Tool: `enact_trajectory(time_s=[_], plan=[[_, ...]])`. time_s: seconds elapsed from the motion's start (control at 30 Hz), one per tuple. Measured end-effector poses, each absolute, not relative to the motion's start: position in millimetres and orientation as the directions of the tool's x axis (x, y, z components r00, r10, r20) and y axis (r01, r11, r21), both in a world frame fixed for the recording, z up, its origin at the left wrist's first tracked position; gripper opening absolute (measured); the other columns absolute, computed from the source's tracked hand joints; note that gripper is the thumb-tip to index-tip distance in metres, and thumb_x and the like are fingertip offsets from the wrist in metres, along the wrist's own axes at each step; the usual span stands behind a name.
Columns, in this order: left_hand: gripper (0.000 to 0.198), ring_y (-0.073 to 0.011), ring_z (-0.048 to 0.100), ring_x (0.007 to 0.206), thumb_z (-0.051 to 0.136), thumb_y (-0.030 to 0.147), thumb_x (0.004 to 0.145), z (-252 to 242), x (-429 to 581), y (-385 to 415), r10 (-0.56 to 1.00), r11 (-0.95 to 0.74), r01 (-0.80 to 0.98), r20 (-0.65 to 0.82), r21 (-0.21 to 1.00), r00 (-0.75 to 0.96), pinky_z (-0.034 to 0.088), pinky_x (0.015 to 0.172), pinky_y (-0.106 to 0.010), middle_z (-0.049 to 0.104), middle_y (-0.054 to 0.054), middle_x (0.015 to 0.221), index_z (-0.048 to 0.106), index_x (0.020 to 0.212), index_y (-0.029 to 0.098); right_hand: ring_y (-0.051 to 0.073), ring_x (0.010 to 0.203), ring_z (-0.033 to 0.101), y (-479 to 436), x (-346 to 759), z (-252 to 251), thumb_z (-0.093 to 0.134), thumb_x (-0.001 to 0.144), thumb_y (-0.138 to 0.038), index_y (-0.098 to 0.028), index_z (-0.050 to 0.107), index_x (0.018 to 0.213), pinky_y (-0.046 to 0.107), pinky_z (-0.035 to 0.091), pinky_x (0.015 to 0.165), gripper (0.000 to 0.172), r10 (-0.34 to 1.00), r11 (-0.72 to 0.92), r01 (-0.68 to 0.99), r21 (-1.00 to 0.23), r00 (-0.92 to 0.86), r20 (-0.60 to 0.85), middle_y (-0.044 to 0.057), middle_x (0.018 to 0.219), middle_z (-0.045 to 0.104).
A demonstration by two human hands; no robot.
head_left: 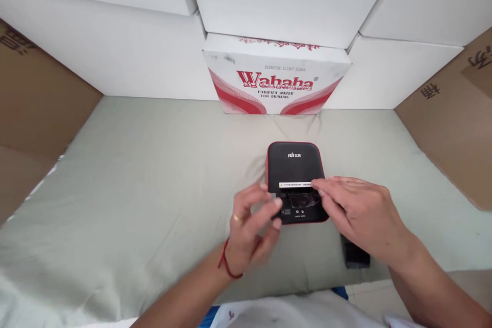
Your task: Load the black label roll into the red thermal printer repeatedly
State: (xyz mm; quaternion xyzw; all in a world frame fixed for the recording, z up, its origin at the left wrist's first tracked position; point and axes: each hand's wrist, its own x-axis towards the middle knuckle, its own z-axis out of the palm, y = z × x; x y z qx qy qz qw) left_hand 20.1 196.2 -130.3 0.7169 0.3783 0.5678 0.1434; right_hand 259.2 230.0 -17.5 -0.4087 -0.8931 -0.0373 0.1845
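Can't tell what either grip pinches; right hand (353, 207) at white label (294, 184) on black device (295, 166), near surface's (161, 179) front edge, arched; left hand (253, 223) blurred, half-curled

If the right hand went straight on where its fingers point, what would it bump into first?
The right hand would probably meet the white label strip on the black device first; its fingertips show right at the strip's end, though whether they already touch it is unclear.
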Motion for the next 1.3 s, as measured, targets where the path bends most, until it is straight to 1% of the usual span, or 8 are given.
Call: enact_trajectory(time_s=[0.1, 0.23, 0.37, 0.53, 0.83, 1.03, 1.17, 1.3], plan=[[0.057, -0.0260, 0.055, 0.144, 0.063, 0.023, 0.103, -131.7, 12.1, 209.3, 0.924, -0.378, 0.128, 0.381, 0.917, -0.004, 0.048, 0.126, -0.051, 0.056, -0.008, 0.147, 0.057, 0.157, 0.041, 0.021, 0.103, 0.085, 219.0, 264.8, -30.9, 0.059, 0.107, -0.008, -0.017, 0.076, 0.126, 0.036, 0.068, 0.100, 0.027, 0.763, 0.627, 0.735, -0.260, -0.509, 0.399, 0.006, 0.110, 0.088], [0.077, -0.0332, 0.029, 0.169, 0.075, 0.033, 0.091, -134.5, 9.6, 234.2, 0.976, -0.075, -0.265, 0.125, 0.961, 0.181, 0.021, 0.142, -0.058, 0.038, 0.000, 0.176, 0.048, 0.162, 0.046, 0.021, 0.131, 0.075, 201.9, 267.3, -50.0, 0.057, 0.103, -0.002, -0.020, 0.074, 0.132, 0.043, 0.058, 0.121, 0.038, 0.740, 0.669, 0.619, -0.411, -0.510, 0.438, 0.008, 0.133, 0.083], [0.108, -0.0332, 0.013, 0.175, 0.086, 0.037, 0.080, -141.5, 9.5, 256.7, 0.935, -0.011, -0.390, 0.147, 0.921, 0.322, 0.005, 0.144, -0.060, 0.022, 0.004, 0.186, 0.028, 0.171, 0.050, 0.025, 0.136, 0.073, 186.2, 264.4, -63.2, 0.056, 0.098, 0.003, -0.021, 0.077, 0.130, 0.051, 0.059, 0.120, 0.045, 0.719, 0.681, 0.627, -0.380, -0.472, 0.510, 0.011, 0.136, 0.081], [0.118, -0.0338, 0.019, 0.175, 0.087, 0.047, 0.084, -156.4, 8.2, 263.6, 0.900, -0.038, -0.405, 0.207, 0.914, 0.383, 0.011, 0.143, -0.063, 0.017, 0.001, 0.188, 0.010, 0.174, 0.053, 0.025, 0.133, 0.075, 173.0, 258.8, -68.6, 0.056, 0.095, 0.005, -0.019, 0.077, 0.132, 0.052, 0.060, 0.119, 0.049, 0.699, 0.696, 0.608, -0.382, -0.454, 0.552, 0.011, 0.131, 0.083], [0.105, -0.0343, 0.014, 0.176, 0.084, 0.052, 0.087, -168.4, 11.8, 261.7, 0.903, -0.137, -0.373, 0.271, 0.917, 0.335, 0.015, 0.143, -0.062, 0.017, -0.002, 0.188, 0.022, 0.172, 0.047, 0.025, 0.119, 0.080, 179.0, 255.3, -57.7, 0.058, 0.095, 0.005, -0.016, 0.078, 0.116, 0.048, 0.063, 0.114, 0.036, 0.676, 0.716, 0.615, -0.329, -0.494, 0.547, 0.011, 0.119, 0.086], [0.097, -0.0334, 0.018, 0.174, 0.084, 0.049, 0.088, -170.9, 12.5, 264.9, 0.894, -0.141, -0.393, 0.288, 0.908, 0.344, 0.015, 0.143, -0.057, 0.023, -0.002, 0.187, 0.031, 0.170, 0.043, 0.016, 0.084, 0.083, 217.1, 250.8, -27.1, 0.054, 0.110, -0.015, -0.020, 0.076, 0.124, 0.030, 0.066, 0.079, 0.026, 0.828, 0.560, 0.675, -0.481, -0.442, 0.344, 0.007, 0.115, 0.086], [0.099, -0.0334, 0.018, 0.174, 0.085, 0.048, 0.087, -170.1, 12.6, 266.4, 0.896, -0.136, -0.390, 0.281, 0.911, 0.343, 0.014, 0.144, -0.058, 0.025, -0.002, 0.186, 0.031, 0.170, 0.044, 0.027, 0.097, 0.083, 264.0, 224.8, -13.0, 0.055, 0.108, -0.022, -0.020, 0.079, 0.121, 0.037, 0.062, 0.080, 0.028, 0.911, 0.399, 0.899, -0.180, -0.412, -0.035, 0.011, 0.119, 0.085], [0.100, -0.0344, 0.018, 0.174, 0.085, 0.053, 0.086, -172.0, 12.6, 267.4, 0.894, -0.148, -0.386, 0.291, 0.910, 0.342, 0.014, 0.143, -0.059, 0.025, -0.003, 0.186, 0.031, 0.169, 0.043, 0.036, 0.101, 0.081, 298.5, 192.6, -14.6, 0.060, 0.099, -0.014, -0.016, 0.081, 0.108, 0.040, 0.059, 0.076, 0.023, 0.884, 0.405, 0.910, 0.082, -0.368, -0.287, 0.018, 0.110, 0.085]])
